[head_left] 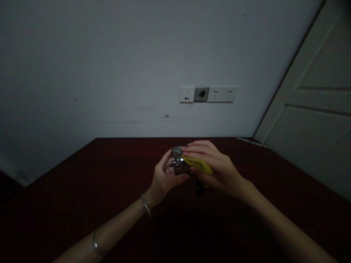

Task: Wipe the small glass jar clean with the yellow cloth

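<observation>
Both of my hands meet above the dark red table near its middle. My left hand is closed around a small shiny silver object, gripping it from the left. My right hand holds a yellow cloth against the right side of that object, fingers pressed together over it. What the silver object is I cannot make out in the dim light. Two bracelets sit on my left forearm.
A white wall rises behind the table, with a row of sockets and a switch plate above the far edge. A pale panelled door stands at the right. A thin strip lies at the table's far right corner.
</observation>
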The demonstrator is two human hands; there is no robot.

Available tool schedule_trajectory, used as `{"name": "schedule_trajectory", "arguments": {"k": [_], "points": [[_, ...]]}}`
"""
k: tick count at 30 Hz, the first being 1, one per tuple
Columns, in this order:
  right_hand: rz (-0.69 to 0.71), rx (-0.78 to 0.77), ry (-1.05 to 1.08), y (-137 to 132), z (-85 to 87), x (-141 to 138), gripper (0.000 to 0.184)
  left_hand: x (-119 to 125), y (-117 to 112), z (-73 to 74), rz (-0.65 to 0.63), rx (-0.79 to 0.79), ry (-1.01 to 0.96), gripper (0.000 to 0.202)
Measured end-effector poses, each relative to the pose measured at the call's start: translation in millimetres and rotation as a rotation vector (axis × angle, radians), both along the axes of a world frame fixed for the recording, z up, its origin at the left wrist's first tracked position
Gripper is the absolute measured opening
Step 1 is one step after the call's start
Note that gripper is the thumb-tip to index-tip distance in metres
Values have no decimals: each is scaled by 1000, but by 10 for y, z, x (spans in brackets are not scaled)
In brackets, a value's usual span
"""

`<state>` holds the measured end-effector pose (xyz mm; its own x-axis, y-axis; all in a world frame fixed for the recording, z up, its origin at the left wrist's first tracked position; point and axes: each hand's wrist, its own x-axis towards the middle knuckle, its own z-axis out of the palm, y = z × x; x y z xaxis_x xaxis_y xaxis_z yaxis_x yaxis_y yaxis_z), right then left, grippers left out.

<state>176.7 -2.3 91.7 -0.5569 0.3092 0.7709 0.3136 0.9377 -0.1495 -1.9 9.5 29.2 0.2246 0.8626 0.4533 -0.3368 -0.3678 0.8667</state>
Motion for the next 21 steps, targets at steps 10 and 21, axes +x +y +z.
{"name": "schedule_trajectory", "arguments": {"k": [10, 21], "points": [[-75, -113, 163, 143, -85, 15, 30, 15, -26, 36, -50, -12, 22, 76], [-44, 4, 202, 72, -56, -4, 30, -17, -22, 98, -72, -29, 95, 85]]}}
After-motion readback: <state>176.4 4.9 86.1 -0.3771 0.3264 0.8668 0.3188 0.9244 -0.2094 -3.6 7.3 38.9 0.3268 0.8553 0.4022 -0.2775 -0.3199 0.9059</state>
